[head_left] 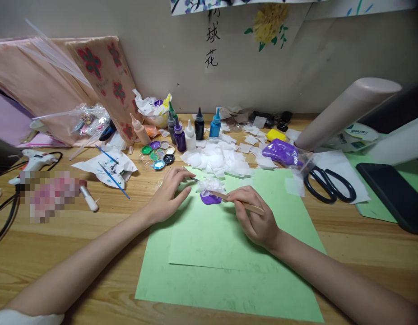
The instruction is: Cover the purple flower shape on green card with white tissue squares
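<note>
Flat purple clay patch point(211, 199) on pale green paper sheet point(225, 243) is part-covered with crumpled white paper point(211, 184), near edge bare; right hand point(256, 216) holds flat wooden stick point(251, 207), left hand point(169, 192) at thin dark tool point(194, 179), grip unclear

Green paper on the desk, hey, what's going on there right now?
A person's right hand holds a flat wooden stick, its far end at a tuft of white paper bits on a purple patch on the green paper. The left hand is on the other side, a thin tool at its fingertips; whether it is gripped is unclear. More white paper pieces lie loose just beyond.
</note>
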A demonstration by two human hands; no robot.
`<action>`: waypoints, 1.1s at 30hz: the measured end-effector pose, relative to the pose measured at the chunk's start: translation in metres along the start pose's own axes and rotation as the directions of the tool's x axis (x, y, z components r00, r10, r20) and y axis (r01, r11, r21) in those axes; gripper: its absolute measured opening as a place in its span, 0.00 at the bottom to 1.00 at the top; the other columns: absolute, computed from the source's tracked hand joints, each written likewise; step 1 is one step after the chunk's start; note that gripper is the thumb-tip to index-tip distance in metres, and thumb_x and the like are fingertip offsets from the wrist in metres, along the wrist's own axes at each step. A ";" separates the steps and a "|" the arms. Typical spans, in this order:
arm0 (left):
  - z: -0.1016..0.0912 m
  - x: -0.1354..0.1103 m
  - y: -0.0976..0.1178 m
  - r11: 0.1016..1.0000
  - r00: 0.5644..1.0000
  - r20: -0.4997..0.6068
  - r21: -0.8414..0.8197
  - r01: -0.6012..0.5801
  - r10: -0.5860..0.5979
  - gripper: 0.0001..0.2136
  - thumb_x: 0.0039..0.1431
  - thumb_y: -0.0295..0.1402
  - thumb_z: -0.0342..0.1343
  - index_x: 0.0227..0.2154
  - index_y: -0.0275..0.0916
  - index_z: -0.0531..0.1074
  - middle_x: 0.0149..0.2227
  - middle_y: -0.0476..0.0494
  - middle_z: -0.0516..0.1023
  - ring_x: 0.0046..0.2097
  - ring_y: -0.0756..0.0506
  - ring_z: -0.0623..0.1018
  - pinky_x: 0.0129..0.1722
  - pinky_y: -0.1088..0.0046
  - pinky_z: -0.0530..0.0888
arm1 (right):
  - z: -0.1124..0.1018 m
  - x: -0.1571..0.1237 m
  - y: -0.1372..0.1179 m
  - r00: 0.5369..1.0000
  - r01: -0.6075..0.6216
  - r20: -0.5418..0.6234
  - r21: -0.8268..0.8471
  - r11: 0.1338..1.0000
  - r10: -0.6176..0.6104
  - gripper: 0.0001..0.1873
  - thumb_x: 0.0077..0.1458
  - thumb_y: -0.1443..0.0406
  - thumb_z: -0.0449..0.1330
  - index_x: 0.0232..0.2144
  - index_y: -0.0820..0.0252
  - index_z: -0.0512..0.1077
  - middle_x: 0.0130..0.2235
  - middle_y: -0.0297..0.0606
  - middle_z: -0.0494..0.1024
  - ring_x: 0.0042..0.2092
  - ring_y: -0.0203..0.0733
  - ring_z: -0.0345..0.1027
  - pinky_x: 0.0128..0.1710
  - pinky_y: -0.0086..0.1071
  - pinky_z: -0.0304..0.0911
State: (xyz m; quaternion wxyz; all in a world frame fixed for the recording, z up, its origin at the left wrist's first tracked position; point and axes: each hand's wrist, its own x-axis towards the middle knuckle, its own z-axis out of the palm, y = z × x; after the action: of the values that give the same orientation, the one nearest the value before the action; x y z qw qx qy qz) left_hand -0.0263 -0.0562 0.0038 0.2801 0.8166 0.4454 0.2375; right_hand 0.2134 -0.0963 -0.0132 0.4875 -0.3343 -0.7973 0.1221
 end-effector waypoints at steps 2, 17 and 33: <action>0.002 0.006 -0.003 0.987 0.999 -0.022 0.156 -0.042 0.046 0.16 0.65 0.37 0.46 0.54 0.42 0.64 0.58 0.38 0.60 0.60 0.39 0.60 0.59 0.57 0.59 | -0.001 -0.001 0.000 1.000 0.013 -0.023 0.019 1.000 -0.013 0.13 0.58 0.76 0.49 0.42 0.57 0.65 0.33 0.39 0.74 0.35 0.42 0.68 0.33 0.36 0.67; 0.007 0.015 -0.013 0.976 0.974 -0.220 0.218 -0.008 0.057 0.22 0.67 0.38 0.42 0.62 0.41 0.55 0.59 0.37 0.62 0.61 0.40 0.60 0.60 0.55 0.59 | -0.003 -0.004 -0.001 0.997 0.077 -0.001 0.051 0.996 -0.077 0.12 0.56 0.76 0.51 0.40 0.58 0.65 0.30 0.38 0.73 0.33 0.41 0.67 0.29 0.35 0.69; -0.002 0.006 -0.006 0.986 0.940 -0.314 -0.060 -0.158 0.132 0.17 0.66 0.38 0.43 0.51 0.40 0.70 0.49 0.40 0.71 0.53 0.42 0.68 0.54 0.59 0.67 | -0.004 0.001 -0.003 0.995 0.081 0.056 -0.020 0.996 -0.080 0.13 0.56 0.75 0.53 0.42 0.58 0.67 0.32 0.39 0.76 0.34 0.41 0.71 0.31 0.33 0.71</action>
State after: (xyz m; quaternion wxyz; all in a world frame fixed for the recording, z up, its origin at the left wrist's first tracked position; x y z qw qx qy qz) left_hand -0.0281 -0.0475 0.0020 0.2231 0.7874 0.4119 0.4008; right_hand 0.2153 -0.0986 -0.0095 0.4660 -0.3037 -0.8247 0.1027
